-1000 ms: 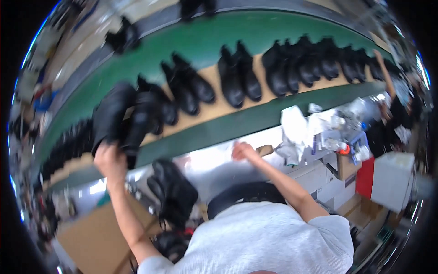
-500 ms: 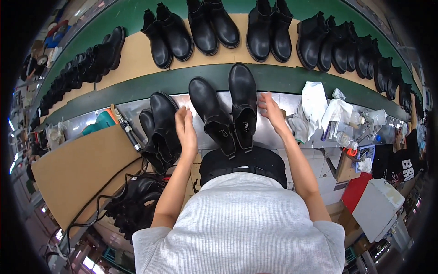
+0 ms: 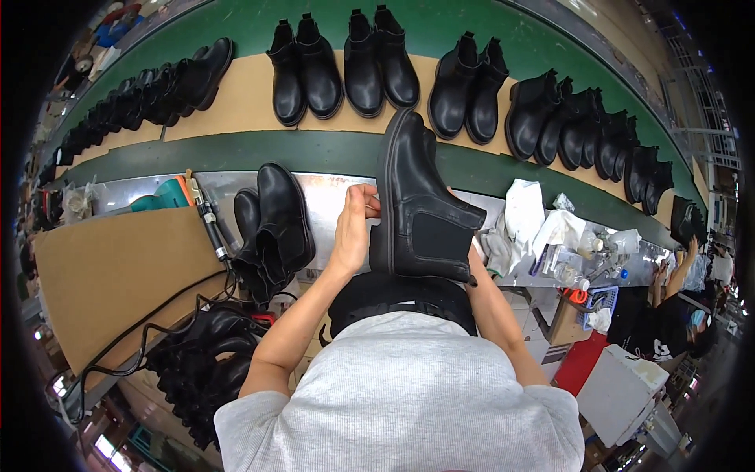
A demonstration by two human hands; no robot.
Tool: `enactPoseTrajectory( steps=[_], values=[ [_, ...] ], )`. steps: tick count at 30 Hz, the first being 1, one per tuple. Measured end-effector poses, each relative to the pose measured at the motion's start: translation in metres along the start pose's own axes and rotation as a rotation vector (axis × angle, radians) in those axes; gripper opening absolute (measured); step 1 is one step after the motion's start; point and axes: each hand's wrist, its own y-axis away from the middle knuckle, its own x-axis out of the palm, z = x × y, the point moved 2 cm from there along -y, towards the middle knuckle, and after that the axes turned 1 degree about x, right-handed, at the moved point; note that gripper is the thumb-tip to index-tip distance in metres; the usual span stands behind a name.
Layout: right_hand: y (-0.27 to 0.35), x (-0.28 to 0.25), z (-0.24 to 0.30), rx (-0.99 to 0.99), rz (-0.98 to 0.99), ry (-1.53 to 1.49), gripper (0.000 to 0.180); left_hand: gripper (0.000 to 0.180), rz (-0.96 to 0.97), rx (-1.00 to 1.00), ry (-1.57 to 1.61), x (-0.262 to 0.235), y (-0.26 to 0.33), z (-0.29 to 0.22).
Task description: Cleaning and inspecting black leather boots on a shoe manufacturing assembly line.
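From the head camera, a black ankle boot [image 3: 421, 208] is held up over the metal workbench [image 3: 330, 197], tipped on its side with the sole edge turned to the person's left and the toe pointing away toward the green conveyor belt [image 3: 236, 149]. Its leather is smooth with a dull sheen, a darker elastic panel sits in the side of the shaft, and the opening faces down toward the person's chest. The left hand [image 3: 352, 228] rests against the sole side, fingers bent and closed on the boot's edge near the heel. The right hand [image 3: 474, 259] is almost wholly hidden behind the shaft; only the wrist and forearm show below it, so whether it clasps the boot cannot be told. Just left of the held boot, a second pair of black boots [image 3: 271, 228] lies on the bench, one partly over the other. A dark hand tool with a cable [image 3: 211, 220] lies beside them, next to a brown cardboard sheet [image 3: 118, 267]. More black boots [image 3: 200, 354] are heaped below the bench edge, too dark to separate one from another. Pairs of black boots [image 3: 346, 67] stand in a row on the tan strip of the belt. To the right, white cloths and small bottles [image 3: 550, 236] clutter the bench, blurred and bent by the lens rim.
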Motion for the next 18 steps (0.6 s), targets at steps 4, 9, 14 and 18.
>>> enactPoseTrajectory(
  steps=[4,9,14,18],
  values=[
    [0.022,0.002,0.021,-0.337,-0.219,0.463,0.059,0.08,0.087,-0.358,0.172,0.002,-0.019,0.019],
    [0.027,0.069,0.014,-0.72,-0.653,1.047,0.057,0.076,0.34,-0.657,0.928,0.009,-0.028,0.049],
    [0.021,0.096,0.006,-0.767,-0.558,1.048,0.058,0.075,0.306,-0.522,0.886,0.024,-0.032,0.039],
    [0.023,0.101,0.001,-0.953,-0.67,1.755,0.052,0.075,0.26,-0.346,0.891,0.024,-0.029,0.038]
  ],
)
